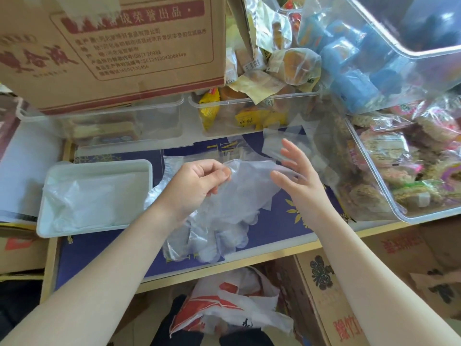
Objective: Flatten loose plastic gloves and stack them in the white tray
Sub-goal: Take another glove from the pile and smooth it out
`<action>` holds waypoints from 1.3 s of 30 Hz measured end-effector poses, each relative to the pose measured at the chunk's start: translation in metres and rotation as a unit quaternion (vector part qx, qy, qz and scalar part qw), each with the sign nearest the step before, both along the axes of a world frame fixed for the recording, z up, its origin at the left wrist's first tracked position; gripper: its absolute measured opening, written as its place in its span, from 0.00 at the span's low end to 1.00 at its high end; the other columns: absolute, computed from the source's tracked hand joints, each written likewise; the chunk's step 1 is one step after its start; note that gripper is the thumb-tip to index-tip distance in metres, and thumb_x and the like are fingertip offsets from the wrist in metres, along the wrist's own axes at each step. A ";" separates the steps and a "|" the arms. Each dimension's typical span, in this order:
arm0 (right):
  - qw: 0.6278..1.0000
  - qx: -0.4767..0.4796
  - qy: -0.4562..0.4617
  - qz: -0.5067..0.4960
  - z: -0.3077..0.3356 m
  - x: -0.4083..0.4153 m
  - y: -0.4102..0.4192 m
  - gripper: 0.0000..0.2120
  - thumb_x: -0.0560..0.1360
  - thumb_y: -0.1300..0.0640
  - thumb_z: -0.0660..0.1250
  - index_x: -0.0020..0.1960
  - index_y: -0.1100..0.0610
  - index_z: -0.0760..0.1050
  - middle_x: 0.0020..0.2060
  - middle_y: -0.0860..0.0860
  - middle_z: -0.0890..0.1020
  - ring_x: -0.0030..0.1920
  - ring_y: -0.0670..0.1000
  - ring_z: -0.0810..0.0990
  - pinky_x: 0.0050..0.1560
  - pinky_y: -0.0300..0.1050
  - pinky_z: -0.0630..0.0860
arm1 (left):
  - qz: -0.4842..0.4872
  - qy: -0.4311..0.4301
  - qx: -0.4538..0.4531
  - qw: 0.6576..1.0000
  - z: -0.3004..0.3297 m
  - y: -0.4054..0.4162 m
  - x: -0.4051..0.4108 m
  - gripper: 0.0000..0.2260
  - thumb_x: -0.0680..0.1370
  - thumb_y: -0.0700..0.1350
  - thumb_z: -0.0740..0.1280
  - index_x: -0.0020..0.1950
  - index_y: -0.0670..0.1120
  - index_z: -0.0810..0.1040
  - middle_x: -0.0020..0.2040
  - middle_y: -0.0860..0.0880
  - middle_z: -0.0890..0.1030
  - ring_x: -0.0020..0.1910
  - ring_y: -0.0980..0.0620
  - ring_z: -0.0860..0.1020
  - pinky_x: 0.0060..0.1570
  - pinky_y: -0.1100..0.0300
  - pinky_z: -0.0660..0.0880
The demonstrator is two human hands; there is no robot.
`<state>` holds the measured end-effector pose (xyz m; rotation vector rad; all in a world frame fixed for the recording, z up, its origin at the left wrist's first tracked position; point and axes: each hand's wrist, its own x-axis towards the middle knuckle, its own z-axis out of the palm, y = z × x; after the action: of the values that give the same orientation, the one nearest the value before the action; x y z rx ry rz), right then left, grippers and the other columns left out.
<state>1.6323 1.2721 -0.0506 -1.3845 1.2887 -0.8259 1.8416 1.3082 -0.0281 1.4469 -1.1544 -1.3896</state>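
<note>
Gloves first: my left hand [199, 182] pinches one clear plastic glove [244, 186] at its upper edge between thumb and curled fingers, lifting it above the blue mat [274, 228]; its lower part hangs down toward a loose pile of gloves [209, 240] lying crumpled on the mat just below my wrists. My right hand [296, 176] is spread, fingers straight and apart, gripping nothing — its thumb and fingertips look to be at the far edge of the lifted glove, though I cannot tell whether they actually touch the film. White tray [99, 166] sits to the left of my left hand, on the mat's left end; flattened gloves [82, 198] already lie inside it, filling most of its floor. Behind the mat stand clear bins; one holds yellow snack packets [212, 108], and a tilted bin [374, 156] on the right holds wrapped cakes. Cardboard box [112, 46] with red print rests on the left bin; a white-and-red plastic bag [232, 310] lies below the table edge.
</note>
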 end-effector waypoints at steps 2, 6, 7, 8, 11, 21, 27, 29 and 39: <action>0.997 -0.065 0.010 0.027 0.004 0.007 -0.002 0.22 0.74 0.56 0.69 0.65 0.43 0.69 0.67 0.43 0.68 0.65 0.38 0.67 0.58 0.27 0.68 | 0.007 0.018 0.004 1.000 0.005 0.002 0.007 0.11 0.78 0.41 0.63 0.35 0.44 0.76 0.24 0.57 0.69 0.27 0.60 0.66 0.33 0.68 0.66; 0.991 -0.125 0.022 0.028 0.011 0.027 -0.004 0.06 0.75 0.62 0.66 0.47 0.55 0.81 0.54 0.46 0.77 0.54 0.36 0.74 0.52 0.29 0.69 | 0.034 0.094 0.050 0.994 0.008 0.001 0.025 0.13 0.76 0.44 0.65 0.32 0.45 0.71 0.27 0.52 0.65 0.29 0.55 0.63 0.35 0.61 0.62; 0.991 -0.127 0.015 0.026 0.013 0.031 -0.003 0.05 0.75 0.62 0.66 0.46 0.56 0.81 0.51 0.45 0.79 0.52 0.36 0.75 0.51 0.29 0.68 | 0.038 0.117 0.064 0.990 0.006 0.000 0.030 0.13 0.75 0.46 0.66 0.31 0.46 0.70 0.29 0.50 0.64 0.30 0.54 0.62 0.35 0.60 0.60; 0.992 -0.123 0.001 0.022 0.015 0.034 -0.003 0.04 0.75 0.62 0.66 0.45 0.57 0.80 0.48 0.45 0.80 0.50 0.37 0.76 0.50 0.28 0.69 | 0.045 0.136 0.077 0.987 0.005 0.000 0.035 0.12 0.73 0.47 0.66 0.31 0.46 0.71 0.30 0.49 0.64 0.31 0.53 0.62 0.36 0.59 0.60; 0.992 -0.120 -0.038 -0.014 0.019 0.043 -0.005 0.06 0.74 0.58 0.64 0.41 0.56 0.79 0.39 0.41 0.81 0.44 0.40 0.78 0.48 0.34 0.71 | 0.070 0.187 0.125 0.972 -0.003 0.002 0.045 0.13 0.78 0.43 0.62 0.32 0.46 0.73 0.33 0.47 0.66 0.32 0.52 0.67 0.34 0.61 0.65; 0.983 -0.073 -0.163 -0.050 0.036 0.058 -0.011 0.11 0.79 0.65 0.57 0.41 0.59 0.73 0.19 0.44 0.73 0.21 0.42 0.70 0.29 0.38 0.72 | 0.007 -0.110 0.176 0.978 -0.032 0.015 0.069 0.06 0.76 0.44 0.64 0.42 0.43 0.74 0.37 0.45 0.74 0.37 0.48 0.71 0.34 0.61 0.67; 0.994 0.010 -0.110 0.021 0.037 0.068 -0.006 0.10 0.79 0.65 0.57 0.42 0.60 0.74 0.17 0.47 0.67 0.16 0.42 0.61 0.22 0.34 0.68 | -0.037 0.284 0.161 0.945 0.001 0.003 0.078 0.35 0.76 0.65 0.41 0.60 0.43 0.76 0.51 0.41 0.83 0.52 0.45 0.81 0.47 0.52 0.78; 0.998 0.021 -0.048 0.044 0.029 0.067 -0.006 0.10 0.80 0.63 0.57 0.45 0.59 0.77 0.17 0.47 0.69 0.16 0.42 0.63 0.25 0.41 0.65 | -0.102 0.252 0.209 0.939 0.000 0.006 0.080 0.42 0.69 0.74 0.45 0.61 0.43 0.76 0.51 0.41 0.83 0.52 0.43 0.82 0.45 0.54 0.79; 0.976 0.077 0.198 0.039 -0.048 0.091 -0.028 0.09 0.76 0.58 0.64 0.40 0.63 0.76 0.26 0.50 0.76 0.25 0.48 0.71 0.29 0.42 0.73 | -0.056 -0.122 0.257 0.957 -0.039 0.031 0.079 0.06 0.77 0.38 0.61 0.48 0.39 0.78 0.37 0.47 0.82 0.24 0.60 0.77 0.24 0.71 0.68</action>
<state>1.7228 1.2446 -0.0985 -1.5105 1.5524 -0.3961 1.9207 1.3390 -0.0674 1.9885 -1.0834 -1.7123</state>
